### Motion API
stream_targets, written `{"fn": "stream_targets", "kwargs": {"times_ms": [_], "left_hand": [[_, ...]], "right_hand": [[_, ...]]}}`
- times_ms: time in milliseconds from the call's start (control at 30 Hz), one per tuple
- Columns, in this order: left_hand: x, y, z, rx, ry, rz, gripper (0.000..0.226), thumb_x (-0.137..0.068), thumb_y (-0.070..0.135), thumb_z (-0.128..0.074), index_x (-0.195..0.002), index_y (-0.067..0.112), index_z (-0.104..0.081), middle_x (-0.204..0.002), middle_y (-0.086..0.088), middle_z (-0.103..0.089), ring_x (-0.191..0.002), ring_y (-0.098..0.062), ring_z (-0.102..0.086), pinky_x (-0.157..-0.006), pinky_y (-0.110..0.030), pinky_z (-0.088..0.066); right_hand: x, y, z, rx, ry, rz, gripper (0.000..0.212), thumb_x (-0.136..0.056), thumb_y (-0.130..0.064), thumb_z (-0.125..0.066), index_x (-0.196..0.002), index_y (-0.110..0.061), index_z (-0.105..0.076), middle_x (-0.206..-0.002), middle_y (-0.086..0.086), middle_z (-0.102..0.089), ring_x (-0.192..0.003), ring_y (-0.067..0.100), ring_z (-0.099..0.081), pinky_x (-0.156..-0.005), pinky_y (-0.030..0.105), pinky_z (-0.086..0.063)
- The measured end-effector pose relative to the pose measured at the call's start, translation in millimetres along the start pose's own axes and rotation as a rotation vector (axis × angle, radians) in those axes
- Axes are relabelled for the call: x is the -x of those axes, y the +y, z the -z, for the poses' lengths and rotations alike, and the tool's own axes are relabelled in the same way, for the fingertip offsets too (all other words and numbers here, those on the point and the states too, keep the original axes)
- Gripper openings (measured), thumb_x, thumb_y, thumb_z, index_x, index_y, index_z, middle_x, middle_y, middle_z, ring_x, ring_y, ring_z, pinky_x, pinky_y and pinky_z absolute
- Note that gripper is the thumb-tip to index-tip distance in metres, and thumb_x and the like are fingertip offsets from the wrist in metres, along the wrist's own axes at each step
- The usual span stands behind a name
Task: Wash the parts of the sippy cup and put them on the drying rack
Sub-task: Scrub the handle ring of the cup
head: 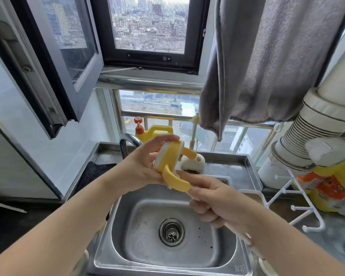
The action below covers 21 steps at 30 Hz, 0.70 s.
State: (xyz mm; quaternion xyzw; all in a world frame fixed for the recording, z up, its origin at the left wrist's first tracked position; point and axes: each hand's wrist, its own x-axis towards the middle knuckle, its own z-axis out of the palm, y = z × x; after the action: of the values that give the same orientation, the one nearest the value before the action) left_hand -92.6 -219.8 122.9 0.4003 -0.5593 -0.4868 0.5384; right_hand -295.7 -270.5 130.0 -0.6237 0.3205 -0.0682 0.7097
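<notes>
The left hand is gripping the yellow handled lid of the sippy cup above the steel sink, thumb lying across its top. The right hand is holding a thin white brush, its tip reaching under the lid's near handle. The white drying rack is standing to the right of the basin, a grey towel is hanging above it, and a yellow detergent jug is sitting behind the faucet

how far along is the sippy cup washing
Early on. Nothing sits on the white drying rack pegs in view. The left hand holds the yellow handled lid over the sink; the right hand grips a brush handle beneath it. Racking remains.
</notes>
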Motion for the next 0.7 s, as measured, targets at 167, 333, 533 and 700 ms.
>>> {"fn": "stream_targets", "kwargs": {"times_ms": [167, 333, 533, 700], "left_hand": [[3.5, -4.5, 12.5, 0.014, -0.077, 0.011, 0.082, -0.062, -0.024, -0.07, -0.117, 0.035, -0.059, -0.117, 0.011, -0.057, -0.1, -0.015, -0.061, -0.082, -0.032, -0.054], [2.8, 1.9, 24.6, 0.013, -0.015, 0.004, 0.072, -0.063, -0.022, -0.069, -0.122, 0.015, -0.052, -0.113, 0.014, -0.058, -0.092, -0.01, -0.064, -0.074, -0.023, -0.053], [2.2, -2.0, 35.0, 0.041, -0.073, 0.003, 0.075, -0.064, -0.024, -0.068, -0.117, 0.028, -0.058, -0.111, 0.014, -0.059, -0.094, -0.012, -0.062, -0.075, -0.027, -0.054], [0.2, -10.0, 32.4, 0.027, -0.097, 0.017, 0.078, -0.063, -0.019, -0.072, -0.113, 0.039, -0.061, -0.113, 0.016, -0.061, -0.098, -0.011, -0.062, -0.079, -0.029, -0.054]], "right_hand": [[-1.9, -1.7, -7.8, -0.172, -0.132, -0.084, 0.035, -0.097, -0.023, -0.045, -0.112, -0.051, -0.06, -0.049, -0.01, -0.03, -0.039, 0.002, -0.026, -0.035, 0.009, -0.023], [-24.2, 4.6, -5.1, 1.081, 0.375, 0.333, 0.068, -0.097, -0.025, -0.035, -0.113, -0.086, -0.007, -0.078, -0.012, -0.059, -0.075, 0.013, -0.054, -0.073, 0.026, -0.044], [-25.5, -4.3, -24.6, -0.141, 0.034, -0.023, 0.034, -0.097, -0.025, -0.048, -0.108, -0.054, -0.062, -0.053, -0.007, -0.029, -0.04, 0.007, -0.023, -0.035, 0.013, -0.021], [-24.8, 2.6, -22.4, -0.122, 0.013, -0.03, 0.033, -0.095, -0.023, -0.052, -0.103, -0.052, -0.066, -0.053, -0.007, -0.03, -0.041, 0.005, -0.026, -0.038, 0.014, -0.024]]}}
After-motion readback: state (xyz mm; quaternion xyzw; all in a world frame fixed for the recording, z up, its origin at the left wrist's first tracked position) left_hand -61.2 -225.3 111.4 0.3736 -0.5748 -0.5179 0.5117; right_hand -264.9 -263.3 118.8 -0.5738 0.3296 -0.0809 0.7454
